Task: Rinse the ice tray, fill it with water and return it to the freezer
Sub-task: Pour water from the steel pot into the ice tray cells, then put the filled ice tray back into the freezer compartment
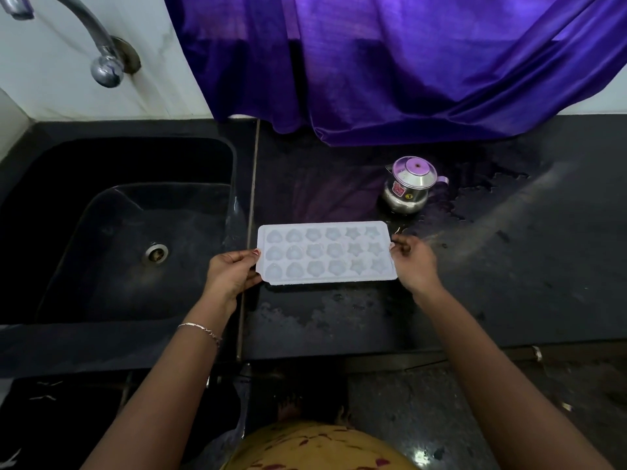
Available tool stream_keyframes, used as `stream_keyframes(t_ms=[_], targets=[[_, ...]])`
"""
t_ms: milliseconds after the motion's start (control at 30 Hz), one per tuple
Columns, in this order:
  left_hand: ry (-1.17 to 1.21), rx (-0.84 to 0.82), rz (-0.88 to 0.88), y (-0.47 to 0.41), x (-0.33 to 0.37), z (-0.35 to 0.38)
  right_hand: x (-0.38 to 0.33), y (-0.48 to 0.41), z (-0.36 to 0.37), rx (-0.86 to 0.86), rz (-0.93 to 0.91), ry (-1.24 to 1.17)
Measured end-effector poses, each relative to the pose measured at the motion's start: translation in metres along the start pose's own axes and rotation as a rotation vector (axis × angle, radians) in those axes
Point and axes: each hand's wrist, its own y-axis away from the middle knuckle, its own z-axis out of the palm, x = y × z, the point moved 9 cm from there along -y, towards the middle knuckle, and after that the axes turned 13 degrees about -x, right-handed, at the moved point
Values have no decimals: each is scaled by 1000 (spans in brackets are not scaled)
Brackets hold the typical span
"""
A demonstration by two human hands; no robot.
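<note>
Left hand (234, 273) grips the left short edge of the white translucent plastic ice tray (325, 252), thumb on top of the rim and fingers curled beneath. Right hand (412, 262) pinches the right short edge with curled fingertips only. The tray is level over the black stone counter (509, 283), just right of the sink; can't tell if it rests on the surface or hangs just above it. Main risk: it's held at the two ends only and the right pinch looks light, so the end could slip out or the thin plastic could bow or twist on the way to the sink. The counter has wet patches around the tray, so a set-down could skid. The small shiny steel pot with a domed lid (410, 186) sits near the tray's far right corner, so a backward swing could knock it. Can't tell if the cells hold water; if so, any tilt spills it. Tray is rectangular with clipped corners and a flat rim, three rows of moulded cells, heart, flower and star shapes, surface smooth and matte. A thin metal bracelet (203, 329) is on the left wrist. The deep black basin sink (101, 283) is smooth, with a round steel drain (156, 253). Above it is a curved chrome tap (98, 45) on the white wall. A glossy purple cloth (407, 62) drapes onto the counter's back edge.
</note>
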Motion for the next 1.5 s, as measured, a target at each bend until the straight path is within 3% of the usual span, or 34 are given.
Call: stream_keyframes(t_ms=[100, 333, 533, 1133, 1500], targets=[[19, 1, 3, 1, 0, 2, -1, 1, 3, 5, 6, 23], [72, 8, 24, 1, -1, 1, 3, 0, 6, 7, 65, -207], [115, 40, 47, 4, 9, -9, -24, 1, 7, -28, 8, -360], [193, 226, 166, 65, 38, -140, -119, 30, 111, -304, -74, -487], [293, 522, 220, 149, 21, -221, -187, 53, 197, -631, -181, -393]])
